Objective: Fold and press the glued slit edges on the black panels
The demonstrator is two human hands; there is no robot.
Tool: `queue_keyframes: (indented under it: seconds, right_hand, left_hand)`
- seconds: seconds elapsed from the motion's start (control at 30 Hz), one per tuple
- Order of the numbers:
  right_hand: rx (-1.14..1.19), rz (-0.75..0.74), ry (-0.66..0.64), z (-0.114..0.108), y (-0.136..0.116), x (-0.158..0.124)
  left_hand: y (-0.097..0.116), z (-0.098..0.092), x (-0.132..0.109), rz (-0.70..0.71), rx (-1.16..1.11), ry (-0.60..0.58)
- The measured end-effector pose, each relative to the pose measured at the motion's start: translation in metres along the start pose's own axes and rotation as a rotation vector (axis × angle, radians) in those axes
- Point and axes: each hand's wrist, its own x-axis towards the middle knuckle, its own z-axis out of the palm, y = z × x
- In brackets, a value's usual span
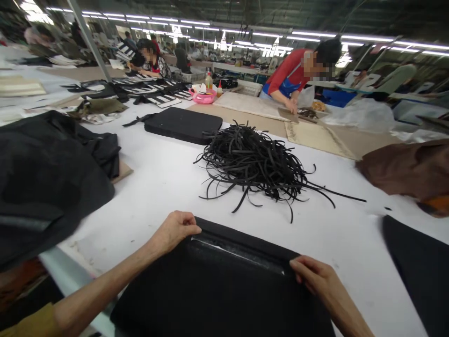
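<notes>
A black fabric panel (224, 290) lies in front of me on the white table. Along its far edge runs a narrow glossy band (238, 255) with a thin white line beside it. My left hand (178, 229) pinches the panel at its far left corner, thumb against fingers. At the far right corner, my right hand (312, 271) is closed on the same edge in a pinch. Whether a separate strip lies under the fingers I cannot tell. Just beyond the panel sits a tangled heap of thin black strips (256, 161).
A stack of black padded pieces (182, 124) lies behind the heap. Black material (49, 182) covers the left side; another black panel (421, 271) and brown material (403, 166) are at right. A person in red (289, 70) works across the table, near a pink basket (203, 96).
</notes>
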Motion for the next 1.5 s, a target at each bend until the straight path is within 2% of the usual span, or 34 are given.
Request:
queue_keyframes:
  seconds: [0.2, 0.37, 0.5, 0.77, 1.0, 1.17, 1.33, 1.5]
  right_hand:
    - [0.049, 0.013, -0.056, 0.003, 0.013, -0.005]
    - [-0.019, 0.073, 0.033, 0.011, 0.012, -0.004]
    - [-0.050, 0.098, 0.048, 0.014, 0.011, -0.002]
    - [-0.094, 0.074, 0.076, 0.026, -0.001, -0.007]
    - [-0.024, 0.158, 0.046, 0.016, 0.003, -0.008]
    - [-0.015, 0.154, 0.051, 0.017, -0.003, -0.009]
    - [-0.065, 0.120, 0.065, 0.019, -0.005, -0.009]
    - [-0.005, 0.121, 0.050, 0.015, 0.008, -0.009]
  left_hand:
    - [-0.011, 0.003, -0.004, -0.027, 0.041, -0.039]
    - [-0.020, 0.008, 0.003, -0.130, 0.051, 0.013]
    - [-0.025, 0.010, 0.008, -0.166, 0.032, -0.011]
    - [-0.027, 0.002, 0.011, -0.152, -0.022, -0.068]
    - [-0.022, 0.002, 0.006, -0.117, -0.037, -0.095]
    - [-0.026, -0.004, 0.008, -0.087, -0.086, -0.143]
    - [-0.017, -0.010, 0.002, -0.048, -0.031, -0.068]
    - [-0.001, -0.014, -0.002, -0.003, 0.068, 0.032]
